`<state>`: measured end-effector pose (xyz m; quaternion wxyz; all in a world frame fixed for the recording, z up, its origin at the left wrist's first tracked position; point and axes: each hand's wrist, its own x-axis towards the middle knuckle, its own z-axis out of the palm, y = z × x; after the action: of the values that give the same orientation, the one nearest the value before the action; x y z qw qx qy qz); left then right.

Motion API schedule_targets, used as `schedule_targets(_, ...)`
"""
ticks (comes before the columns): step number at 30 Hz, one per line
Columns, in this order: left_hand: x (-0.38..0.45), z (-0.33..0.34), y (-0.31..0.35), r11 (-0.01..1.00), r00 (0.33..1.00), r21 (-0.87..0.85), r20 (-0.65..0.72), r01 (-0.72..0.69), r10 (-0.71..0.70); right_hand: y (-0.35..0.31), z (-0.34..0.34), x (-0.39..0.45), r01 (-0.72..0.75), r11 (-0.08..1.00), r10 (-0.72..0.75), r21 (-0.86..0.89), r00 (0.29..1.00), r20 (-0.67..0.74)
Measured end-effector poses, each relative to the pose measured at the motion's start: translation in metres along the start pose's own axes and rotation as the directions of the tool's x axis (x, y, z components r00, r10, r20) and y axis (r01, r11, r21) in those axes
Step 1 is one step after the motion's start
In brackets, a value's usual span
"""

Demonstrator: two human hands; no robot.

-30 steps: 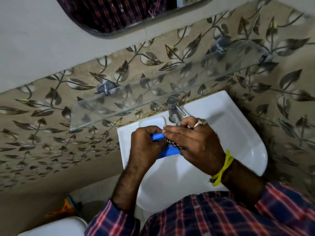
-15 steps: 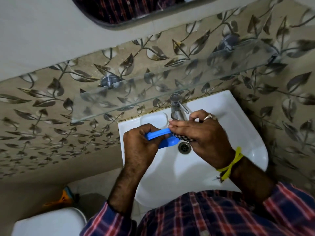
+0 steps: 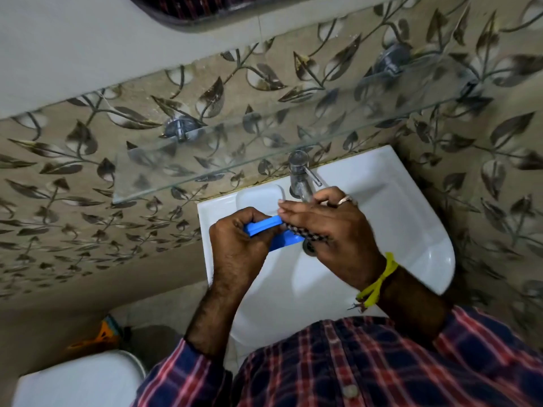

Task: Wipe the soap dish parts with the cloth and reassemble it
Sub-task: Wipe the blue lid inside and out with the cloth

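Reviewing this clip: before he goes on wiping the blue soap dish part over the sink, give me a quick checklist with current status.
1. Left hand grips the blue soap dish part: ok.
2. Right hand presses the checkered cloth against the part: ok.
3. Work held over the sink: ok.
4. Tap running: cannot tell.
5. Second blue piece below, held or loose: cannot tell.
6. Part wiped clean: cannot tell.

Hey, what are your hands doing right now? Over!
Left hand grips blue soap dish. Right hand presses checkered cloth against it. Over sink, nothing blocking.
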<state>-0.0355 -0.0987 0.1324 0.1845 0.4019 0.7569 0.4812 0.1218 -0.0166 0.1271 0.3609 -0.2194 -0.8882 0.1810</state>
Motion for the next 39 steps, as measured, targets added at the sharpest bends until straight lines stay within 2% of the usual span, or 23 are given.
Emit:
schedule_targets(3, -0.001, 0.001, 0.001, 1.0, 1.0, -0.001, -0.004, -0.028, 0.028, 0.001, -0.001, -0.002, 0.024, 0.999, -0.024, 0.027, 1.0, -0.003)
schedule_targets(8, -0.004, 0.003, 0.003, 0.992, 0.998, -0.114, -0.026, 0.06, -0.063, 0.01, 0.004, -0.01, -0.106, 0.987, 0.119, 0.123, 0.988, -0.101)
schedule_targets(12, -0.003, 0.006, 0.0, 0.964, 0.993, -0.246, -0.032, 0.104, -0.115, 0.0, 0.009, -0.007, -0.162, 0.981, 0.178, 0.104, 0.969, -0.173)
schedule_targets(14, -0.008, 0.009, 0.0, 0.95, 0.99, -0.279, 0.002, 0.139, -0.144, 0.005, 0.006, -0.007, -0.15, 0.986, 0.163, 0.078, 0.967, -0.198)
schedule_targets(16, -0.01, 0.013, 0.002, 0.97, 0.99, -0.205, 0.077, 0.133, -0.12, 0.008, 0.002, -0.005, -0.093, 0.995, 0.088, -0.022, 0.981, -0.172)
schedule_targets(19, -0.002, 0.015, 0.004, 0.99, 0.989, 0.143, 0.149, -0.01, -0.011, 0.002, 0.001, 0.004, 0.032, 0.988, -0.048, -0.151, 0.994, -0.102)
schedule_targets(20, 0.0, 0.016, 0.003, 0.984, 0.991, 0.177, 0.132, -0.028, 0.004, -0.001, 0.0, 0.006, 0.064, 0.984, -0.079, -0.169, 0.993, -0.082)
schedule_targets(22, 0.001, 0.015, 0.001, 0.992, 0.997, 0.121, 0.067, -0.038, 0.03, -0.003, -0.003, 0.009, 0.108, 0.979, -0.116, -0.174, 0.992, -0.04)
schedule_targets(25, -0.006, 0.013, -0.002, 0.999, 0.999, 0.014, 0.02, -0.046, 0.046, 0.003, -0.011, 0.009, 0.133, 0.982, -0.129, -0.135, 0.991, 0.035)
schedule_targets(27, -0.006, 0.012, -0.001, 0.999, 1.0, -0.047, 0.006, -0.005, 0.006, 0.014, -0.015, 0.006, 0.08, 0.995, -0.077, -0.058, 0.996, 0.053)
schedule_targets(30, 0.0, 0.008, -0.003, 0.998, 1.0, -0.063, -0.028, -0.003, 0.002, 0.017, -0.014, 0.004, -0.053, 0.996, 0.051, 0.074, 0.998, 0.022)
schedule_targets(35, -0.003, 0.007, 0.003, 0.996, 0.998, -0.065, 0.004, -0.059, 0.06, -0.009, -0.009, 0.013, 0.039, 0.999, -0.039, 0.02, 0.999, 0.007)
schedule_targets(39, -0.004, 0.006, 0.0, 0.988, 1.0, -0.156, -0.024, 0.003, -0.007, 0.012, -0.006, 0.0, -0.089, 0.981, 0.103, 0.17, 0.992, -0.075)
